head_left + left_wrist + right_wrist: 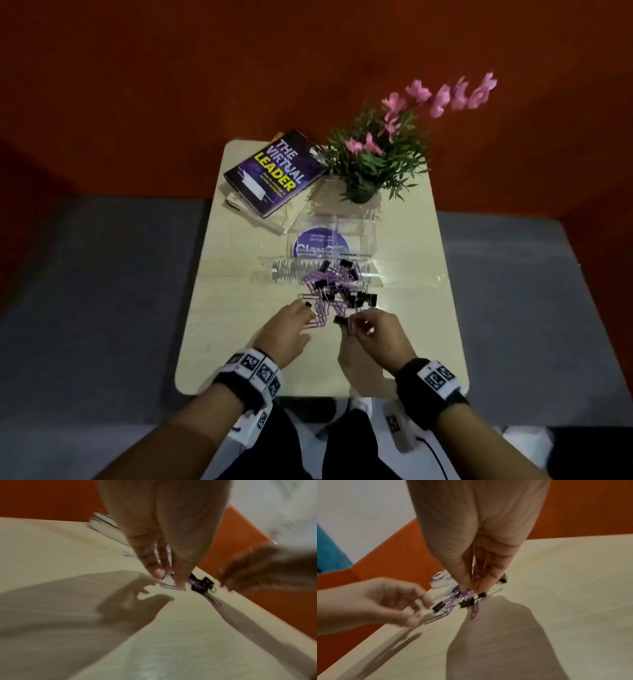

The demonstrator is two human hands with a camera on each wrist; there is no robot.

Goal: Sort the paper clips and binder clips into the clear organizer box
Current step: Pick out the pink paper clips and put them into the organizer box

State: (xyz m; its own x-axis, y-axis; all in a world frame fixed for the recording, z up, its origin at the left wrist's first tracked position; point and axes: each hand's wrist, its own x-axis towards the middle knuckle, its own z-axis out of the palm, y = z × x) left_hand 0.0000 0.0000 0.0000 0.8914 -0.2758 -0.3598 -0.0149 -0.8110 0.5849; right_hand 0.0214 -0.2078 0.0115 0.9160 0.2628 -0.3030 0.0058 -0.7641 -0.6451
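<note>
1. Paper clips (pixel 317 305), purple wire ones, lie mixed with black binder clips (pixel 359 298) in one heap on the surface (pixel 239 274), just in front of the clear organizer box (pixel 356 236); as far as I can see, nothing is sorted into the box yet.
2. I judge the paper clips very light, thin and a little slippery; they hook into each other, so it is better to pinch one by its outer loop and lift slowly. The binder clips are stiffer and heavier; take them by the black body or the wire handles.
3. The left hand (pixel 289 334) reaches the left edge of the heap. Its grip looks released: the fingers (pixel 154 566) are fairly straight and the tips touch paper clips on the surface, but the left wrist view is blurred, so a light pinch I cannot exclude.
4. The right hand (pixel 376 330) is at the near right edge of the heap. Its grip is narrow: thumb and fingertips (pixel 465 582) come together over a binder clip (pixel 482 595) and some purple wire. Which one they really grasp, I cannot tell.
</note>
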